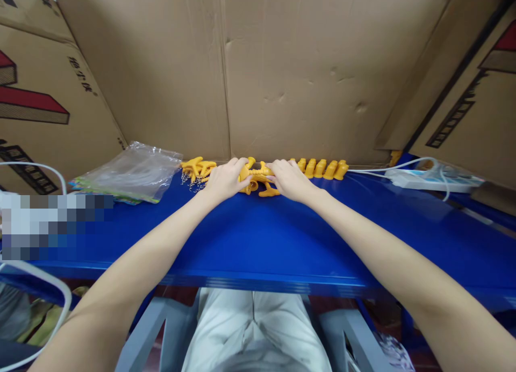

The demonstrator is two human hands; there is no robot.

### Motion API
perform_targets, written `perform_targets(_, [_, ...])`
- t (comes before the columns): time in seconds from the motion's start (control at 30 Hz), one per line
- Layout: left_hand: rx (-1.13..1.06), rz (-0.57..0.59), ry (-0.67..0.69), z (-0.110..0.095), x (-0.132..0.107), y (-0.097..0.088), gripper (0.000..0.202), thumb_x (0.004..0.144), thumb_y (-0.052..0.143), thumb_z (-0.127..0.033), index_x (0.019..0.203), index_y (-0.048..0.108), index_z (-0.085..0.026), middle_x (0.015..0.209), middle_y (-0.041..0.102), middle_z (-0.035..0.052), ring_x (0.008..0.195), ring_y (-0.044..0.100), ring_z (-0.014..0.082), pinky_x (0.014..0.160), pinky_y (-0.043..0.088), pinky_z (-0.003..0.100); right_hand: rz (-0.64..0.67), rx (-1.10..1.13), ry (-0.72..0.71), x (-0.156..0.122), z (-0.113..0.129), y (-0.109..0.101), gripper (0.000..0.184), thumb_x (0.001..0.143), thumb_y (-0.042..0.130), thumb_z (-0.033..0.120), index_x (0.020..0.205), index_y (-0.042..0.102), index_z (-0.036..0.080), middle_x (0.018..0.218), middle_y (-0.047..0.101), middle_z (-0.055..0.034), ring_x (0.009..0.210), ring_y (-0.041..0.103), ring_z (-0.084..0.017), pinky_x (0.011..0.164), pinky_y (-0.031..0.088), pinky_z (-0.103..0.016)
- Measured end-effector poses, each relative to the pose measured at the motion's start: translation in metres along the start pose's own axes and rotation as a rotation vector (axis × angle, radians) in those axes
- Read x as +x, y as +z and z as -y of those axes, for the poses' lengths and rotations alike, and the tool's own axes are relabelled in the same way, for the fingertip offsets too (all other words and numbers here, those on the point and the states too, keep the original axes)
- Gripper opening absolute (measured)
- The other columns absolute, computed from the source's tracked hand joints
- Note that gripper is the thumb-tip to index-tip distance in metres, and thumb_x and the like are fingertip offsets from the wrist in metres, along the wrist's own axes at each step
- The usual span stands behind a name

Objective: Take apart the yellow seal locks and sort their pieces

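Note:
Both my arms reach across a blue table to its far edge. My left hand and my right hand are curled over a cluster of yellow plastic pieces lying between them, fingers closed on the pieces. More yellow forked pieces with small metal chains lie just left of my left hand. A row of several yellow upright pieces stands just right of my right hand, against the cardboard wall.
Cardboard sheets wall in the table at the back and both sides. A stack of clear plastic bags lies at left. A white power strip with cables sits at right. A white cable loops at far left.

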State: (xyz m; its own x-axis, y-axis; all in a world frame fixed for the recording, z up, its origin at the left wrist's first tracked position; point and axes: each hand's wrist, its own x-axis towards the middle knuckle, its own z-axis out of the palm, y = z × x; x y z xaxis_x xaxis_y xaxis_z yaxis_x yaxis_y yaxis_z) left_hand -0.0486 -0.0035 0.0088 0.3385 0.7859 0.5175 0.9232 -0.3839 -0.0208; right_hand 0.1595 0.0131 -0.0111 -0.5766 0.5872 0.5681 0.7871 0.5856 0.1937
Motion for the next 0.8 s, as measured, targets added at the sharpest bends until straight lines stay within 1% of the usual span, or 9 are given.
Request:
perform_targets(0.1, [-0.022, 0.017, 0.029, -0.0008, -0.0006, -0.0011, 0.044, 0.083, 0.055, -0.036, 0.125, 0.049, -0.022, 0.118, 0.061, 0.0086, 0.103, 0.061, 0.0252, 0.077, 0.046, 0.031, 0.0, -0.049, -0.002, -0.001, 0.0007, 0.0032, 0.026, 0.094, 0.037, 0.028, 0.108, 0.056, 0.015, 0.1, 0.062, -0.0138, 0.091, 0.052, -0.026, 0.077, 0.028, -0.035])
perform_targets(0.17, [-0.036, 0.024, 0.027, -0.0021, -0.0014, -0.0018, 0.044, 0.081, 0.056, -0.032, 0.124, 0.049, -0.021, 0.118, 0.06, 0.0088, 0.103, 0.061, 0.0257, 0.078, 0.046, 0.032, -0.011, -0.068, -0.009, -0.0011, 0.001, 0.0027, 0.023, 0.093, 0.039, 0.025, 0.105, 0.056, 0.015, 0.099, 0.062, -0.0133, 0.089, 0.052, -0.026, 0.076, 0.027, -0.035])
perform_targets(0.27, [-0.055, 0.014, 0.002, -0.004, -0.0023, -0.0024, 0.045, 0.08, 0.057, -0.032, 0.123, 0.048, -0.021, 0.118, 0.06, 0.0089, 0.105, 0.06, 0.027, 0.078, 0.046, 0.033, -0.027, -0.08, -0.007, -0.0008, 0.0024, -0.0006, 0.022, 0.09, 0.04, 0.018, 0.106, 0.054, 0.014, 0.1, 0.063, -0.0132, 0.09, 0.052, -0.026, 0.076, 0.026, -0.034])
perform_targets(0.33, [-0.063, 0.005, -0.009, -0.0048, -0.0024, -0.0023, 0.046, 0.079, 0.057, -0.032, 0.123, 0.048, -0.021, 0.118, 0.06, 0.0088, 0.105, 0.06, 0.0274, 0.079, 0.046, 0.033, -0.015, -0.07, 0.001, -0.0008, 0.003, -0.0028, 0.024, 0.089, 0.04, 0.017, 0.108, 0.054, 0.013, 0.101, 0.063, -0.0135, 0.091, 0.053, -0.026, 0.077, 0.027, -0.034])
perform_targets(0.43, [-0.064, -0.002, -0.01, -0.0045, -0.0024, -0.0016, 0.046, 0.079, 0.056, -0.033, 0.123, 0.049, -0.022, 0.117, 0.061, 0.0082, 0.106, 0.06, 0.0271, 0.08, 0.046, 0.034, 0.025, -0.018, -0.014, -0.0018, 0.002, -0.0036, 0.026, 0.09, 0.042, 0.022, 0.111, 0.053, 0.011, 0.105, 0.064, -0.015, 0.093, 0.054, -0.027, 0.078, 0.029, -0.035])
perform_targets(0.5, [-0.057, 0.002, -0.009, -0.0036, -0.0026, -0.0007, 0.044, 0.079, 0.055, -0.033, 0.121, 0.05, -0.022, 0.117, 0.061, 0.0078, 0.106, 0.06, 0.0269, 0.081, 0.046, 0.034, 0.048, 0.024, -0.04, -0.0028, 0.0011, -0.0026, 0.028, 0.092, 0.041, 0.027, 0.113, 0.053, 0.012, 0.107, 0.064, -0.0153, 0.095, 0.055, -0.027, 0.078, 0.031, -0.035])
perform_targets(0.57, [-0.047, 0.01, -0.005, -0.0024, -0.0028, 0.0003, 0.043, 0.079, 0.055, -0.033, 0.121, 0.052, -0.023, 0.118, 0.062, 0.0075, 0.106, 0.06, 0.0271, 0.081, 0.046, 0.034, 0.073, 0.041, -0.052, -0.0035, 0.0013, -0.0012, 0.028, 0.094, 0.038, 0.029, 0.112, 0.054, 0.014, 0.105, 0.065, -0.0143, 0.095, 0.056, -0.027, 0.078, 0.031, -0.035])
perform_targets(0.67, [-0.038, 0.019, 0.003, -0.0011, -0.0028, 0.0014, 0.042, 0.079, 0.054, -0.032, 0.12, 0.052, -0.022, 0.118, 0.063, 0.0079, 0.105, 0.061, 0.0279, 0.081, 0.046, 0.036, 0.097, 0.0, -0.028, -0.0031, 0.0047, -0.0008, 0.026, 0.094, 0.038, 0.028, 0.107, 0.056, 0.015, 0.098, 0.066, -0.0131, 0.093, 0.057, -0.026, 0.076, 0.03, -0.035])
perform_targets(0.8, [-0.034, 0.027, -0.021, -0.0013, -0.002, 0.0015, 0.045, 0.078, 0.055, -0.033, 0.121, 0.052, -0.022, 0.116, 0.065, 0.008, 0.104, 0.061, 0.028, 0.082, 0.046, 0.037, 0.055, -0.069, -0.022, -0.0011, 0.0085, -0.0038, 0.019, 0.091, 0.044, 0.023, 0.102, 0.057, 0.015, 0.097, 0.065, -0.0136, 0.092, 0.057, -0.027, 0.075, 0.028, -0.035])
